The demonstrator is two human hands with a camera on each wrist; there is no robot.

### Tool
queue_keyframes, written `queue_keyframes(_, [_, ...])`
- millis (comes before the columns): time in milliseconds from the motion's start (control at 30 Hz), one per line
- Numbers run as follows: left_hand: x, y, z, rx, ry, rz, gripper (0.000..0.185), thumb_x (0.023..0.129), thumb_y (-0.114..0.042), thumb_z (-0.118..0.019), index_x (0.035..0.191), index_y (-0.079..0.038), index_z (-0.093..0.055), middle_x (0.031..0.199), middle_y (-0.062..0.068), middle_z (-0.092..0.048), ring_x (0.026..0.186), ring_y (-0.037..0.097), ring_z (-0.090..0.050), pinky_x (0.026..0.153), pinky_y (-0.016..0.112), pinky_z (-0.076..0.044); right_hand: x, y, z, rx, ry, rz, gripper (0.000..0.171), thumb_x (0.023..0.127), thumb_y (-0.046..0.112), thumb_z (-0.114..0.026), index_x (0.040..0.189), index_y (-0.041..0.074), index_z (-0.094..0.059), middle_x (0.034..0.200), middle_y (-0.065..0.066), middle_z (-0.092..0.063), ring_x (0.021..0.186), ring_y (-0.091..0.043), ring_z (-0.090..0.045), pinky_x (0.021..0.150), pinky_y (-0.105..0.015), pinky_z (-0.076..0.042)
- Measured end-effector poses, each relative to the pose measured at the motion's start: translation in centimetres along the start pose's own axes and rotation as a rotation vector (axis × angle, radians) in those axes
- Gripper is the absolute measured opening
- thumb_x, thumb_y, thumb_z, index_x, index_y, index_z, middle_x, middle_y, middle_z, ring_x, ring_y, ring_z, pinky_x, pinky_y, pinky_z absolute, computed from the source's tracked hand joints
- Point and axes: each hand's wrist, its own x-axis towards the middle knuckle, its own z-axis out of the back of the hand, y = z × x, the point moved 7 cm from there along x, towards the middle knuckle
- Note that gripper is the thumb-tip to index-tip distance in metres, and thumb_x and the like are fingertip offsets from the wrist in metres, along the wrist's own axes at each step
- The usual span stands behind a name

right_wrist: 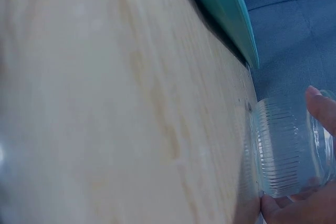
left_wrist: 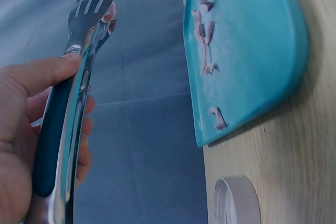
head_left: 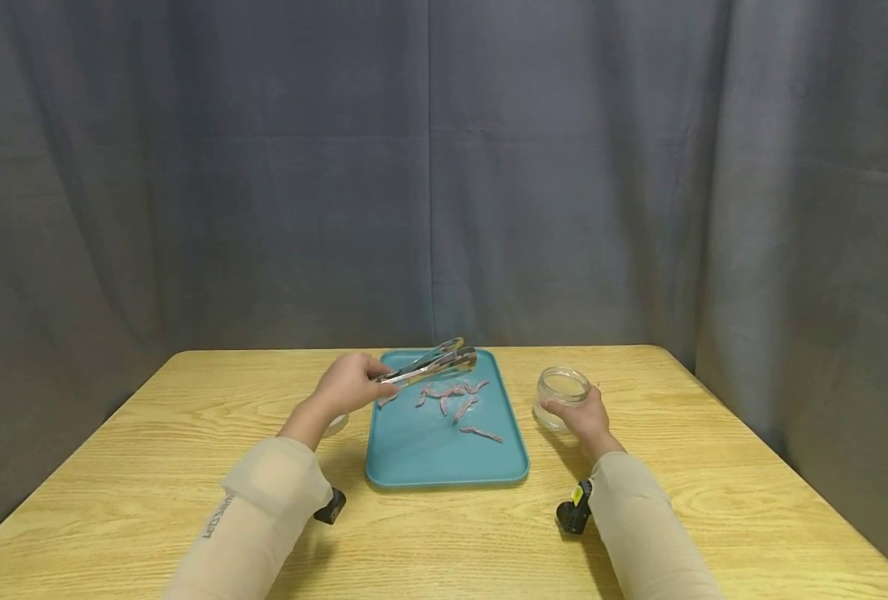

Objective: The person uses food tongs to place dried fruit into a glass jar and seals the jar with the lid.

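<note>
My left hand (head_left: 349, 387) grips a pair of metal tongs (head_left: 436, 362) above the far half of a teal tray (head_left: 444, 467). In the left wrist view, a pink meat strip (left_wrist: 109, 13) shows between the slotted ends of the tongs. Several more thin meat strips (head_left: 481, 434) lie scattered on the tray, mostly in its far half. To the right of the tray, my right hand (head_left: 586, 417) holds a clear glass jar (head_left: 552, 392) by its side, thumb and fingers around it. The jar stands upright on the table with its mouth uncovered.
A round white lid (left_wrist: 239, 200) lies on the wooden table (head_left: 188, 467) left of the tray, partly hidden behind my left wrist in the head view. A grey curtain (head_left: 428, 167) hangs behind the table and along both sides.
</note>
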Motion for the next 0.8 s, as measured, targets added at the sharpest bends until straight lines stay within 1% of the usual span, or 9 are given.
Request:
queue_keyframes(67, [0.3, -0.1, -0.1, -0.01, 0.001, 0.019, 0.029, 0.076, -0.021, -0.065, 0.099, -0.003, -0.065, 0.094, 0.007, -0.061, 0.083, 0.02, -0.055, 0.069, 0.034, -0.044, 0.4, -0.5, -0.1, 0.004, 0.002, 0.005, 0.1, 0.065, 0.033, -0.074, 0.134, -0.001, -0.01, 0.128, -0.026, -0.027, 0.115, -0.041, -0.028, 0.092, -0.047, -0.023])
queue_keyframes(100, [0.4, -0.1, -0.1, -0.015, 0.001, 0.027, 0.031, 0.076, -0.021, -0.065, 0.101, -0.003, -0.064, 0.097, 0.008, -0.061, 0.086, 0.021, -0.055, 0.071, 0.035, -0.044, 0.4, -0.4, -0.1, 0.016, 0.017, -0.006, 0.101, 0.066, 0.031, -0.074, 0.135, -0.001, -0.008, 0.13, -0.027, -0.025, 0.117, -0.041, -0.026, 0.094, -0.048, -0.021])
queue_keyframes(167, [0.6, -0.3, -0.1, -0.02, -0.004, 0.032, 0.034, 0.076, -0.021, -0.065, 0.104, -0.001, -0.062, 0.102, 0.01, -0.059, 0.091, 0.022, -0.055, 0.073, 0.036, -0.044, 0.2, -0.3, -0.1, 0.017, 0.018, -0.017, 0.097, 0.068, 0.028, -0.072, 0.135, 0.0, -0.008, 0.13, -0.025, -0.025, 0.117, -0.039, -0.026, 0.094, -0.047, -0.021])
queue_keyframes(300, [1.0, -0.9, -0.1, -0.009, -0.003, 0.014, 0.033, 0.076, -0.021, -0.065, 0.103, -0.002, -0.063, 0.099, 0.009, -0.06, 0.082, 0.019, -0.055, 0.067, 0.033, -0.044, -0.8, 0.8, -0.2, 0.016, 0.03, -0.029, 0.091, 0.072, 0.024, -0.069, 0.134, -0.002, -0.007, 0.131, -0.027, -0.023, 0.118, -0.04, -0.024, 0.095, -0.046, -0.02])
queue_keyframes(500, [1.4, -1.5, -0.3, -0.027, 0.0, 0.018, 0.032, 0.075, -0.02, -0.066, 0.102, -0.003, -0.064, 0.1, 0.009, -0.059, 0.082, 0.019, -0.054, 0.066, 0.033, -0.044, -1.5, 1.5, 0.0, 0.018, 0.04, -0.012, 0.085, 0.075, 0.018, -0.066, 0.134, -0.003, -0.009, 0.131, -0.027, -0.023, 0.117, -0.04, -0.024, 0.094, -0.047, -0.02])
queue_keyframes(567, [1.6, -1.7, -0.4, -0.031, -0.007, 0.013, 0.031, 0.075, -0.02, -0.067, 0.101, -0.003, -0.064, 0.098, 0.008, -0.06, 0.077, 0.016, -0.053, 0.063, 0.031, -0.043, -1.6, 1.6, 0.0, 0.017, 0.041, -0.013, 0.085, 0.075, 0.018, -0.066, 0.134, -0.003, -0.009, 0.131, -0.027, -0.023, 0.118, -0.04, -0.024, 0.094, -0.047, -0.02])
queue_keyframes(633, [1.8, -2.0, -0.5, -0.028, -0.012, 0.002, 0.027, 0.075, -0.019, -0.066, 0.097, -0.004, -0.066, 0.088, 0.007, -0.061, 0.065, 0.014, -0.049, 0.056, 0.028, -0.04, -1.6, 1.7, 0.0, 0.017, 0.043, -0.011, 0.085, 0.075, 0.018, -0.066, 0.134, -0.003, -0.008, 0.131, -0.027, -0.023, 0.118, -0.04, -0.024, 0.094, -0.047, -0.02])
queue_keyframes(700, [2.0, -2.4, -0.7, -0.031, -0.018, -0.008, 0.024, 0.075, -0.019, -0.066, 0.095, -0.005, -0.067, 0.08, 0.005, -0.06, 0.058, 0.012, -0.043, 0.052, 0.027, -0.036, -1.6, 1.7, 0.0, 0.016, 0.041, -0.011, 0.086, 0.075, 0.018, -0.066, 0.134, -0.003, -0.008, 0.131, -0.027, -0.022, 0.118, -0.04, -0.024, 0.094, -0.048, -0.02])
queue_keyframes(800, [2.4, -2.9, -1.1, -0.035, -0.028, -0.015, 0.024, 0.075, -0.019, -0.067, 0.094, -0.005, -0.067, 0.077, 0.004, -0.059, 0.058, 0.012, -0.041, 0.052, 0.026, -0.035, -1.4, 1.6, 0.0, 0.012, 0.04, -0.014, 0.086, 0.075, 0.019, -0.066, 0.134, -0.003, -0.007, 0.132, -0.027, -0.021, 0.119, -0.04, -0.023, 0.095, -0.047, -0.019])
